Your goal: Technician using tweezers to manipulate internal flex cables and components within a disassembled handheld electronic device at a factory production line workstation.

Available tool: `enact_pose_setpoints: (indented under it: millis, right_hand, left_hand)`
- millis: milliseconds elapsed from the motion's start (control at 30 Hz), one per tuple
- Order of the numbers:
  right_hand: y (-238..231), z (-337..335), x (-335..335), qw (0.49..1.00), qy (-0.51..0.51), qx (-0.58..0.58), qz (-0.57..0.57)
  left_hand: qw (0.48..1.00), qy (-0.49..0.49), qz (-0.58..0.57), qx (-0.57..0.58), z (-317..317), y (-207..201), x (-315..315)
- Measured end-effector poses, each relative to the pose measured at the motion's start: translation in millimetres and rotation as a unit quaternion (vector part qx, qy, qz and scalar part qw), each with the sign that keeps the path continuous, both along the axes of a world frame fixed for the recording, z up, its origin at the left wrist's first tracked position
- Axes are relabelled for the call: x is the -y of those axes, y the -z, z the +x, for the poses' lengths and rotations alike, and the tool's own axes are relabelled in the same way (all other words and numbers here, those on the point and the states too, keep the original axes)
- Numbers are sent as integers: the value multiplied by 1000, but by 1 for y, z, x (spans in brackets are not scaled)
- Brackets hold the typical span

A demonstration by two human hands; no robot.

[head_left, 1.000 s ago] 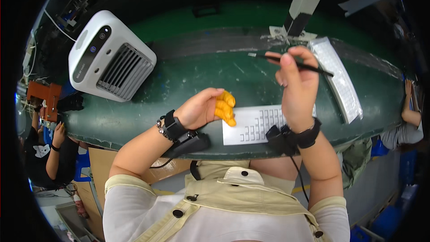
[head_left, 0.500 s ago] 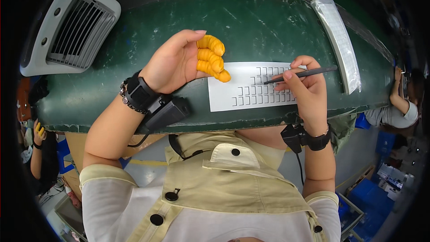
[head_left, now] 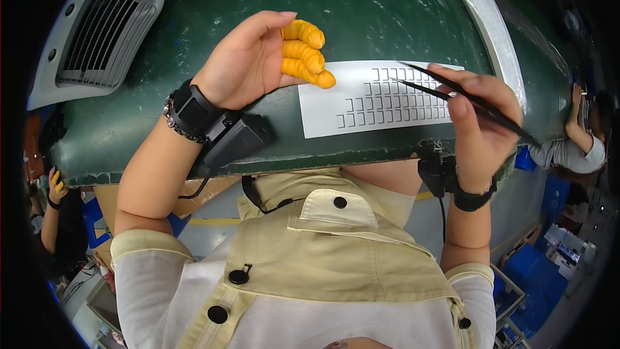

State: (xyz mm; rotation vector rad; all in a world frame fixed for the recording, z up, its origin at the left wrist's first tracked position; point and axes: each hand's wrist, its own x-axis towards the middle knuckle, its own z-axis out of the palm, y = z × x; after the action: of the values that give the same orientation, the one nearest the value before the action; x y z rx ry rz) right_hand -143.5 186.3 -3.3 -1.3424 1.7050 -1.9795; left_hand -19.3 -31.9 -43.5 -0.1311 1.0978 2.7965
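Head view: most of the area in front of the person is taken up by a green work table, its surface marked by pale scratches. At its far left, a white appliance with a slatted grey grille is set, partly cut off by the dark rim. Nearer, a white sheet printed with rows of dark, bracket-shaped marks is spread flat; beyond its right end, a long white strip in shiny wrapping is laid. The left hand is held by the sheet's far left corner, palm exposed, fingers loosely bent and unclenched. The right hand is raised at the sheet's right end. On the left wrist, a black box is carried beside a dark band. Black tweezers are grasped between the right thumb and fingers, their 2 prongs parted and their tips pointed left over the marks, near the sheet's far edge; whether the paper is touched cannot be told. On the left fingers, 3 yellow finger covers are worn, the sheet's corner being overlapped by the nearest.
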Motion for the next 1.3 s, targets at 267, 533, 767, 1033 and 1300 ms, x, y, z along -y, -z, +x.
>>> enact_pose_setpoints:
  millis: [267, 533, 767, 1033, 1300]
  right_hand:
    - [-52, 75, -5, 933, -121, -336, -51]
    - [-56, 102, -36, 956, -34, -215, 196]
    - [-14, 53, -23, 910, 73, -383, 138]
    - [31, 17, 15, 760, 139, -543, 329]
    - [0, 62, -30, 793, 160, -551, 205]
  left_hand:
    - [999, -38, 12, 30, 14, 2, 4]
    - [999, 32, -24, -34, 8, 4, 7]
    - [1000, -17, 18, 0, 0, -3, -5]
    - [988, -128, 51, -72, 8, -8, 5]
    - [984, -143, 53, -95, 10, -7, 4]
